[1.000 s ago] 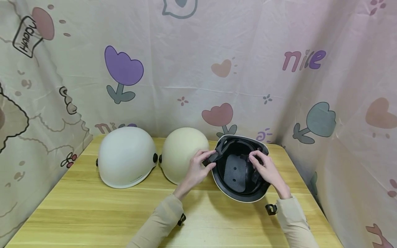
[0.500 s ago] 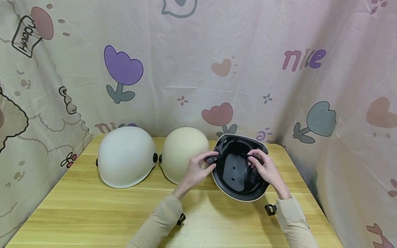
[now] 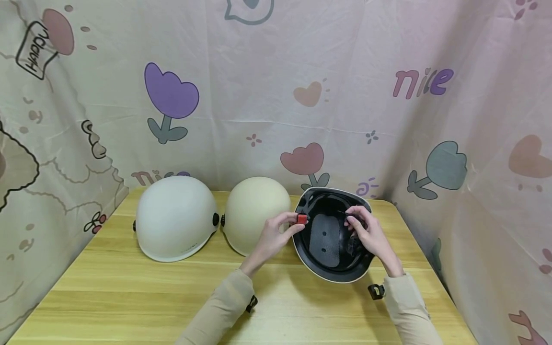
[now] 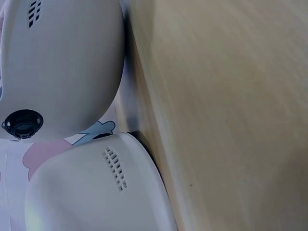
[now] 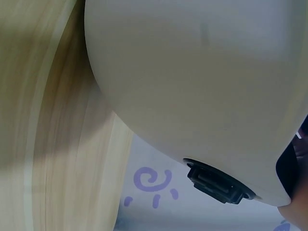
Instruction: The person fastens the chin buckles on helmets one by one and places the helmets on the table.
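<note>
In the head view an upturned helmet [image 3: 326, 239] shows its black padded inside on the table's right part. My left hand [image 3: 272, 235] pinches the red part of a strap buckle [image 3: 302, 219] at the helmet's left rim. Over the right side of the opening, my right hand [image 3: 366, 232] pinches a thin black strap piece, mostly hidden by the fingers. The right wrist view shows the helmet's pale outer shell [image 5: 202, 86] with a black side fitting [image 5: 216, 183]; only a blurred bit of hand appears at that view's edge. No hand shows in the left wrist view.
A white helmet [image 3: 177, 220] and a cream helmet [image 3: 254, 215] stand dome up, side by side, on the wooden table [image 3: 142, 297]. A patterned cloth [image 3: 258, 96] hangs behind and along both sides. The table's far edge runs just behind the helmets.
My left fingers have turned the buckle, so its red face now shows where it was dark before. My right hand has shifted only slightly, still pinching the strap. The other helmets stay put.
</note>
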Action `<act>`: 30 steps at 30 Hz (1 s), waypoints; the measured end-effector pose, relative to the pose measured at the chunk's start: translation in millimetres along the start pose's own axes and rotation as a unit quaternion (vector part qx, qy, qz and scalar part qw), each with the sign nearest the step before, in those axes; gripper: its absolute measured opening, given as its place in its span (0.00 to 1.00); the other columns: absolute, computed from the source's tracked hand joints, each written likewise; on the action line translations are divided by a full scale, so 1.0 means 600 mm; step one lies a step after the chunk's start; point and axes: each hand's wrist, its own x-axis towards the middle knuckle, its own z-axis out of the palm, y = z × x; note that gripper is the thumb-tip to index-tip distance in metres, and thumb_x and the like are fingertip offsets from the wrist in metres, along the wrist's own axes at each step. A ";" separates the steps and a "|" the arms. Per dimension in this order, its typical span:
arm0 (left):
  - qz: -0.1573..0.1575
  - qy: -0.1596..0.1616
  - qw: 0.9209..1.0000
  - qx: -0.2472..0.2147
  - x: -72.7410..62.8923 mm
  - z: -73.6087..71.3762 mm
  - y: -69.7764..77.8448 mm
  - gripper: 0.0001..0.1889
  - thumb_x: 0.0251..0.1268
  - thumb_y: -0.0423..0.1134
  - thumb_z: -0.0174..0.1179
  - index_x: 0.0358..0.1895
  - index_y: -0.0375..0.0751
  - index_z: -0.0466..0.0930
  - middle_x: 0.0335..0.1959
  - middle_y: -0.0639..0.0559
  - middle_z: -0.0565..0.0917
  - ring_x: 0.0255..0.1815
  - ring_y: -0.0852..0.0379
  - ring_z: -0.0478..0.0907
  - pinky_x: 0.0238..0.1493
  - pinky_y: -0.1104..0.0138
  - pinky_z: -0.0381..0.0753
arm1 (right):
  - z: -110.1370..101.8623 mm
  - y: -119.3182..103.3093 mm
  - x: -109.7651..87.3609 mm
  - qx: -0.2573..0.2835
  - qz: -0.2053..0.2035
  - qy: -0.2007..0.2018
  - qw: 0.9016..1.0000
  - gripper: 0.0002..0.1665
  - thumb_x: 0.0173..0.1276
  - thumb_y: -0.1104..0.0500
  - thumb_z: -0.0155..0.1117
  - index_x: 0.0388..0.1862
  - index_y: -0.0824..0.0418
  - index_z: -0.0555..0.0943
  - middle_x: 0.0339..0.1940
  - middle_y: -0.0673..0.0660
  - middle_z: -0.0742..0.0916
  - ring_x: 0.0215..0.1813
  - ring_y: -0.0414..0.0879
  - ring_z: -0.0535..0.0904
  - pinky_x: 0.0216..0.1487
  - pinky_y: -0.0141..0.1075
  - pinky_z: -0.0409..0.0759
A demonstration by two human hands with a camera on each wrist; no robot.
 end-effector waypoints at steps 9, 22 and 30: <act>0.033 -0.093 0.991 0.095 0.016 0.000 0.017 0.10 0.72 0.39 0.61 0.49 0.37 0.81 0.64 0.39 0.81 0.68 0.46 0.77 0.70 0.54 0.75 | 0.012 0.027 0.000 0.037 -0.029 0.043 0.998 0.07 0.71 0.77 0.55 0.46 0.76 0.77 0.28 0.68 0.83 0.27 0.47 0.80 0.22 0.33 0.81; 0.147 -0.196 0.908 0.340 0.032 0.023 0.027 0.12 0.76 0.42 0.57 0.55 0.40 0.78 0.52 0.50 0.86 0.62 0.49 0.81 0.67 0.63 0.78 | 0.020 0.054 0.000 0.071 -0.020 0.088 0.993 0.09 0.68 0.79 0.57 0.45 0.76 0.80 0.23 0.67 0.78 0.18 0.48 0.76 0.19 0.31 0.79; 0.132 -0.183 0.908 0.354 0.033 0.029 0.019 0.13 0.73 0.45 0.59 0.53 0.45 0.83 0.42 0.54 0.87 0.46 0.57 0.83 0.53 0.66 0.82 | 0.014 0.073 -0.002 0.097 -0.018 0.069 0.993 0.11 0.71 0.75 0.58 0.49 0.72 0.82 0.26 0.61 0.80 0.19 0.43 0.81 0.22 0.32 0.83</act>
